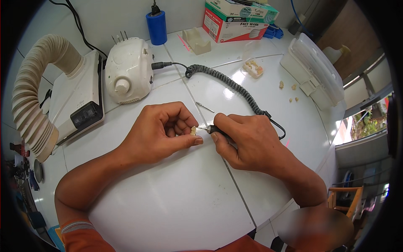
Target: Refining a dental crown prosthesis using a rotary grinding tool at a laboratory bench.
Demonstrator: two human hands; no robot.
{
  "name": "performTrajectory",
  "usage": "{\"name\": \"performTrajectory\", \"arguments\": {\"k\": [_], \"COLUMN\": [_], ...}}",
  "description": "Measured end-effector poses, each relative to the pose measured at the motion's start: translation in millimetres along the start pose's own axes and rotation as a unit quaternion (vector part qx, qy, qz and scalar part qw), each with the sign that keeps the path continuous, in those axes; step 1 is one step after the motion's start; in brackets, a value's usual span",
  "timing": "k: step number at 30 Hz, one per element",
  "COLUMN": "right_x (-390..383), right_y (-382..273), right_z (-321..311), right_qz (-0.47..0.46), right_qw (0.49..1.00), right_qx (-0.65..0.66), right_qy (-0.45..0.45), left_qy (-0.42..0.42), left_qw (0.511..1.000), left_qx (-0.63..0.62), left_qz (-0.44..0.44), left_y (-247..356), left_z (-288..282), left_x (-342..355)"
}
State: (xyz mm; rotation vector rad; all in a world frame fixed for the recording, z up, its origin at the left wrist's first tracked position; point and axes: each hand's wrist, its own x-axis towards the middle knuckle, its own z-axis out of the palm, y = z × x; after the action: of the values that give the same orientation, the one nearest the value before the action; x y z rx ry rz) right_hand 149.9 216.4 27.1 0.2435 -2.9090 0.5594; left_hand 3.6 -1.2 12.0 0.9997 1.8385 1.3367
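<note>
My left hand (pixel 157 132) is closed in a pinch, with a small cream-coloured dental piece (pixel 193 130) between thumb and fingertips. In my right hand (pixel 254 140) is a dark rotary handpiece (pixel 210 129), held like a pen. Its thin metal bit points left and meets or nearly meets the dental piece; I cannot tell if they touch. From behind my right hand a black coiled cord (pixel 228 80) runs back to a white control unit (pixel 128 75) with a round knob. A loose metal bur (pixel 205 107) lies on the tiled table just beyond my hands.
At the left stands a white box-shaped machine (pixel 79 96) with a ribbed hose (pixel 31 80). A blue cylinder (pixel 157 28), a beige stand (pixel 196 42) and mask boxes (pixel 235 25) sit along the wall. To the right are a clear case (pixel 253 68), several small dental pieces (pixel 281 85) and a lidded container (pixel 312 71).
</note>
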Motion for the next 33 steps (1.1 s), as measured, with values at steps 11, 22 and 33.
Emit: {"name": "performTrajectory", "arguments": {"k": [11,22,33], "right_x": [0.3,0.1,0.2], "right_y": [0.0,-1.0,-0.5], "right_z": [0.8,-0.6,-0.4], "right_qz": [-0.003,0.002,-0.001], "right_qw": [1.000,1.000,1.000], "right_qx": [0.000,0.002,0.004], "right_qy": [0.003,-0.001,-0.001], "left_qy": [-0.005,0.001,0.015], "left_qw": [1.000,1.000,1.000], "left_qx": [0.003,-0.001,0.015], "left_qz": [-0.019,-0.002,0.001], "left_y": [5.0,0.9,-1.2], "left_z": [-0.1,0.4,1.2], "left_x": [-0.4,-0.6,-0.3]}}
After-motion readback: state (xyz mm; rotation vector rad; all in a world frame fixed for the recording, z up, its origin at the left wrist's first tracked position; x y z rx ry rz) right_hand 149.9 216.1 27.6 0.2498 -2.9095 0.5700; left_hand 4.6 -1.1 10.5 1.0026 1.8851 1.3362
